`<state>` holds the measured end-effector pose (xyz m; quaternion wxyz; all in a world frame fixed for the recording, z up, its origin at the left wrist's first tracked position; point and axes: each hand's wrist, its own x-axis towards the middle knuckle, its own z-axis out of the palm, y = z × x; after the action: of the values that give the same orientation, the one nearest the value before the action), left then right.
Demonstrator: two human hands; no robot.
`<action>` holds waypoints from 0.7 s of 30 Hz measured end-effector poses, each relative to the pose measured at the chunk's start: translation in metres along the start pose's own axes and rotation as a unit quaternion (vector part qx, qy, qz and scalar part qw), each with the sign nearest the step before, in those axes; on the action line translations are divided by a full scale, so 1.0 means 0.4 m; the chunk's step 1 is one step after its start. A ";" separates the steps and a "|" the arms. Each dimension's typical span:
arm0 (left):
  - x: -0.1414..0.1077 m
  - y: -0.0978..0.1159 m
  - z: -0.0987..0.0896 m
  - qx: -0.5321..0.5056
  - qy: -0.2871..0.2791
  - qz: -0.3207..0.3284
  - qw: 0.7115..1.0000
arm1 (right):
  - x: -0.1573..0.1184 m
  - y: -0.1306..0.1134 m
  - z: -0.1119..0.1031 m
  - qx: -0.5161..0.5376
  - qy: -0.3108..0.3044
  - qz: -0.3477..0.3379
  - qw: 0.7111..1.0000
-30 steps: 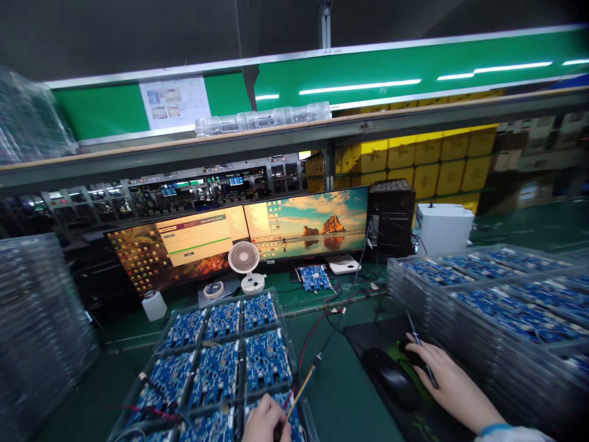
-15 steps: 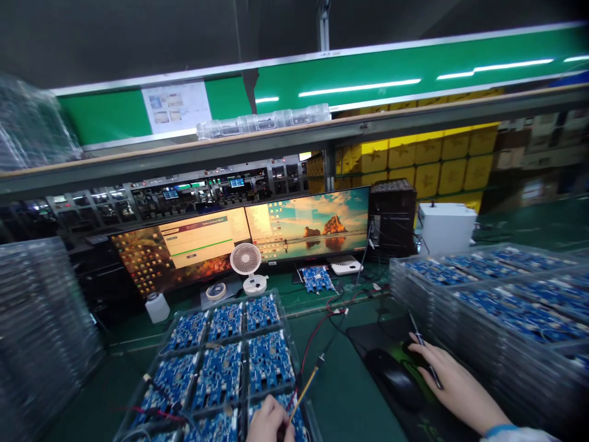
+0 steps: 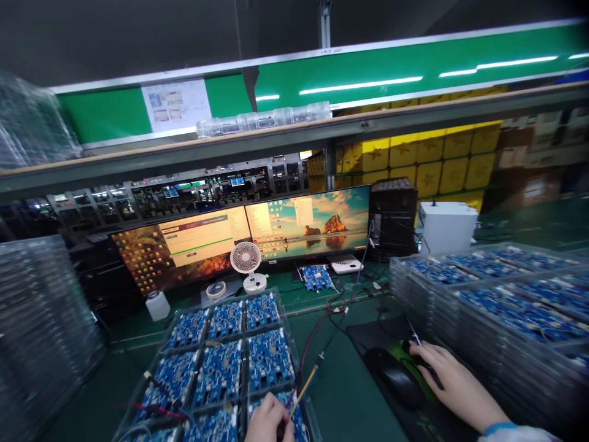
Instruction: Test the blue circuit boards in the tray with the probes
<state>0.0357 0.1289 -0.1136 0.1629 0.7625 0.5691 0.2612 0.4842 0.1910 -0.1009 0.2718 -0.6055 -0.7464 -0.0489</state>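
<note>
At the bottom centre, my left hand (image 3: pixel 269 420) is closed on the end of a yellow cable (image 3: pixel 304 391), over the lower right cells of a clear tray (image 3: pixel 289 307) of blue circuit boards (image 3: pixel 270 361). My right hand (image 3: pixel 453 380) grips a thin pen-like tool (image 3: pixel 415 335) between thumb and fingers, just right of a black mouse (image 3: pixel 396 376) on a dark mouse pad (image 3: pixel 363 337). The tool's tip points up and away from me.
Stacked clear trays with blue boards (image 3: pixel 501 301) stand at the right, more stacked trays (image 3: pixel 41 325) at the left. Behind are two monitors (image 3: pixel 313 224), a small white fan (image 3: pixel 246 261), a white bottle (image 3: pixel 157 306) and a loose board (image 3: pixel 318 278). Cables (image 3: pixel 313 331) cross the green bench.
The tool in my right hand has tilted slightly, its tip a little lower. A small light panel or menu has appeared on the right monitor. My left hand has barely moved.
</note>
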 end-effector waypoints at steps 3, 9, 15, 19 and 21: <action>-0.002 0.005 -0.004 0.008 0.003 0.010 1.000 | 0.001 -0.005 -0.005 -0.004 0.003 -0.005 1.000; -0.001 0.005 -0.001 0.007 0.000 -0.001 1.000 | -0.004 0.000 -0.007 -0.029 0.007 -0.012 0.999; 0.001 -0.002 0.005 0.006 -0.007 -0.011 1.000 | -0.008 0.008 -0.007 -0.016 0.011 -0.009 1.000; 0.003 -0.006 0.009 0.011 -0.013 -0.012 1.000 | -0.003 0.000 -0.014 0.002 0.015 -0.018 1.000; 0.004 -0.006 0.008 0.015 -0.017 -0.013 1.000 | -0.002 -0.004 -0.016 0.003 0.018 -0.023 1.000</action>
<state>0.0361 0.1312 -0.1173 0.1646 0.7620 0.5796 0.2372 0.4851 0.1876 -0.0956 0.2855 -0.5863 -0.7555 -0.0636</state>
